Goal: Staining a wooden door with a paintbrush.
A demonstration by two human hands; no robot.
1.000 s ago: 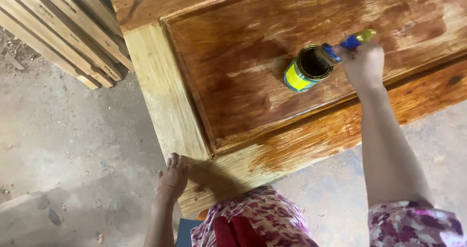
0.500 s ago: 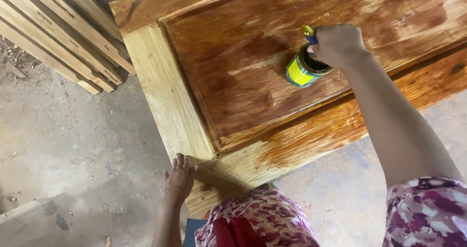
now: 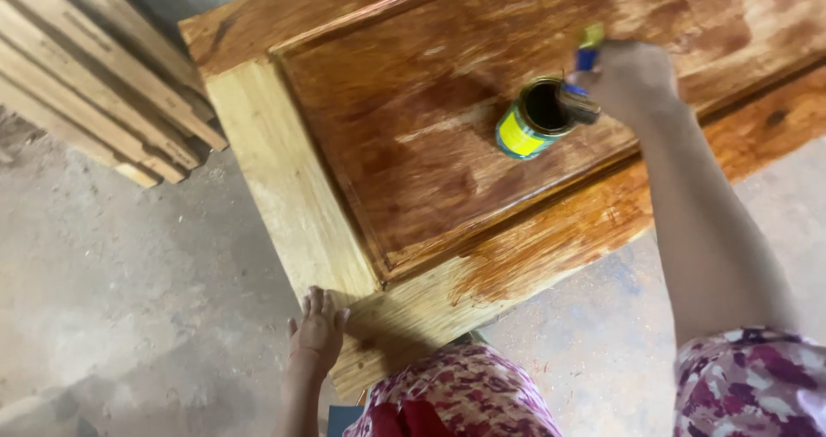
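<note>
A wooden door panel point(image 3: 430, 144) lies flat, its raised centre stained glossy brown and its left edge still pale. On the centre stands an open yellow and blue tin point(image 3: 533, 119) of dark stain. My right hand point(image 3: 632, 80) grips a blue and yellow handled brush point(image 3: 585, 71) whose bristles rest at the tin's rim. My left hand point(image 3: 317, 332) lies flat with fingers spread on the panel's pale near corner, holding nothing.
A stack of pale wooden planks point(image 3: 95, 84) leans at the upper left. Grey concrete floor point(image 3: 129, 299) surrounds the panel. My patterned pink and white clothing point(image 3: 465, 398) fills the bottom edge.
My right hand has shifted from over the tin's top to its right side, the brush now at the rim. The left hand stays on the corner.
</note>
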